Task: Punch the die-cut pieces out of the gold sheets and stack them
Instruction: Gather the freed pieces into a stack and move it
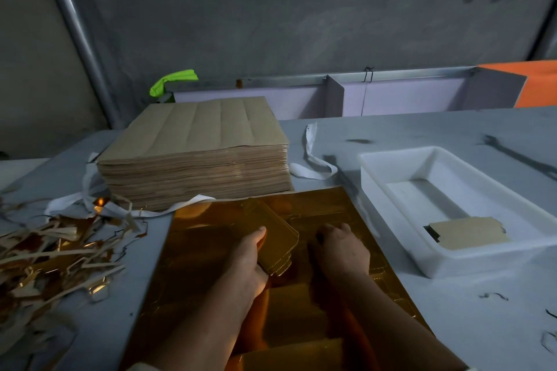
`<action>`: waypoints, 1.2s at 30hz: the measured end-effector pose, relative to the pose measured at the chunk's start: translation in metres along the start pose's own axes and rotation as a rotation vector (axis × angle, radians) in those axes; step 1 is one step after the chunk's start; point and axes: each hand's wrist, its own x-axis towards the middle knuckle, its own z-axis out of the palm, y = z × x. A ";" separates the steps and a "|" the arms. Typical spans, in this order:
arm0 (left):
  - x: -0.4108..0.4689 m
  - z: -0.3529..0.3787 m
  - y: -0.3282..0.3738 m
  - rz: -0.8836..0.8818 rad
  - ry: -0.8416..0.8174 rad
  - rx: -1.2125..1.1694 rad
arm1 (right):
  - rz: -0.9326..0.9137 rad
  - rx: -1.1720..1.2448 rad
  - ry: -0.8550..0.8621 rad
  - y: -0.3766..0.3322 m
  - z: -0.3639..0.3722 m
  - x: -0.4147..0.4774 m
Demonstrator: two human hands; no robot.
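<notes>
A shiny gold sheet [211,253] with die-cut outlines lies flat on the grey table in front of me. My left hand [250,262] grips a punched-out gold piece [275,238], lifted and tilted above the sheet. My right hand [340,247] presses down on the sheet just to the right, its fingers bent onto the surface. A tall stack of sheets [196,150], brown side up, stands behind the gold sheet. One punched piece [468,232], brown side up, lies in the white tray [391,166] at the right.
A heap of gold and brown offcut strips [51,256] covers the table's left part. White straps [312,156] lie beside the stack. Grey dividers [334,96] and an orange panel [536,84] line the table's far edge; a grey wall rises behind.
</notes>
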 end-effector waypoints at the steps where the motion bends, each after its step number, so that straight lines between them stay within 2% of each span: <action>1: 0.000 0.000 0.000 -0.004 -0.003 0.013 | -0.012 -0.002 0.013 0.001 0.000 0.001; 8: -0.001 -0.001 0.001 -0.014 -0.004 0.073 | -0.073 -0.004 0.111 0.002 0.010 0.002; 13: -0.002 0.000 0.001 -0.016 -0.004 0.083 | -0.060 0.026 0.088 0.004 0.007 0.006; 15: -0.002 -0.001 0.001 -0.018 -0.010 0.086 | -0.005 0.141 0.081 0.005 0.002 0.009; 19: -0.002 -0.003 0.001 -0.012 -0.012 0.090 | 0.145 0.642 0.006 0.012 -0.023 0.008; 21: -0.003 -0.002 0.001 -0.003 -0.020 0.096 | 0.185 0.782 -0.010 0.016 -0.037 0.002; 23: -0.004 -0.002 0.002 -0.002 -0.026 0.091 | 0.151 0.688 0.034 0.022 -0.045 -0.003; 26: -0.008 -0.001 0.001 -0.006 -0.024 0.101 | 0.069 0.288 0.249 0.034 -0.051 -0.007; 28: -0.011 0.000 -0.001 -0.007 -0.020 0.121 | 0.058 0.156 0.333 0.041 -0.053 -0.010; 31: -0.013 0.001 -0.004 0.002 -0.024 0.149 | 0.106 0.136 0.299 0.046 -0.057 -0.011; 34: -0.017 0.002 -0.005 0.007 -0.032 0.182 | 0.089 0.230 0.246 0.051 -0.064 -0.013; 36: -0.023 0.003 -0.004 -0.004 -0.055 0.198 | 0.058 0.332 0.154 0.052 -0.069 -0.016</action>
